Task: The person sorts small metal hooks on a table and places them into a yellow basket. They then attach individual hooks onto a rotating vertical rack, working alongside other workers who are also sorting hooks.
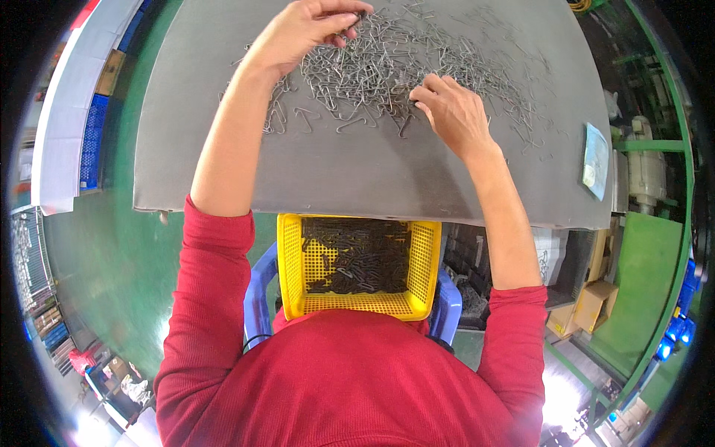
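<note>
head view: my left hand point(302, 31), top centre, pinches wire clips point(402, 67) off the grey table point(335, 164); my right hand point(454, 112) rests curled, empty-looking; yellow basket point(357, 264) waits below the edge.

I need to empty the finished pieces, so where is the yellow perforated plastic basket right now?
In the head view the yellow perforated plastic basket sits low at centre, on the person's lap, tucked under the near edge of the grey table.
</note>
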The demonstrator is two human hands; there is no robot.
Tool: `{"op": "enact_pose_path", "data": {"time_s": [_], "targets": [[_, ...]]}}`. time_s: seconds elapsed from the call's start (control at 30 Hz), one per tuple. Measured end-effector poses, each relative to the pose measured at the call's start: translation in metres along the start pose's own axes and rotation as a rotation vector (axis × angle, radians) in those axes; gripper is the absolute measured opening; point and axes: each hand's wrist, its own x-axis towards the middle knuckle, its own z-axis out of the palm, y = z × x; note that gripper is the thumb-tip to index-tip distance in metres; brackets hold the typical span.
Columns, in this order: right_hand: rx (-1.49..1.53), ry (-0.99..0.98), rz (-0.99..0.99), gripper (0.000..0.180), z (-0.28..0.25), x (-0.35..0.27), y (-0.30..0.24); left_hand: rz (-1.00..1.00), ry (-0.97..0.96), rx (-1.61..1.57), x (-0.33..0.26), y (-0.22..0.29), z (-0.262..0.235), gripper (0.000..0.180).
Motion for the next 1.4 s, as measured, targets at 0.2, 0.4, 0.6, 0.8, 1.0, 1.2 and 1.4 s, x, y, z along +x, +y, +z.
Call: {"op": "enact_pose_path", "data": {"time_s": [0.2,0.4,0.6,0.8,1.0,1.2,1.4], "targets": [[0.605,0.129,0.404,0.011,-0.018,0.009,0.002,-0.022,-0.100,-0.336,-0.017,0.006,-0.026,0.021],[0.911,-0.018,0.643,0.014,-0.023,0.004,0.023,-0.090,0.111,0.224,-0.029,-0.016,-0.025,0.022],[0.702,0.013,0.737,0.015,-0.028,-0.007,0.017,-0.117,0.179,0.338,-0.043,-0.025,-0.027,0.023],[1.033,-0.105,0.753,0.014,-0.058,-0.030,-0.053,-0.173,0.053,-0.092,-0.073,-0.021,-0.025,0.023],[0.945,-0.374,0.202,0.026,-0.063,-0.073,-0.142,-0.079,-0.447,0.184,-0.146,0.031,0.029,0.019],[0.607,0.101,0.730,0.037,-0.068,-0.129,-0.018,-0.024,0.450,0.507,-0.183,-0.019,-0.032,0.020],[-0.111,0.132,1.091,0.068,-0.017,-0.191,0.130,-0.434,0.646,1.170,-0.177,-0.116,-0.088,0.064]]}}
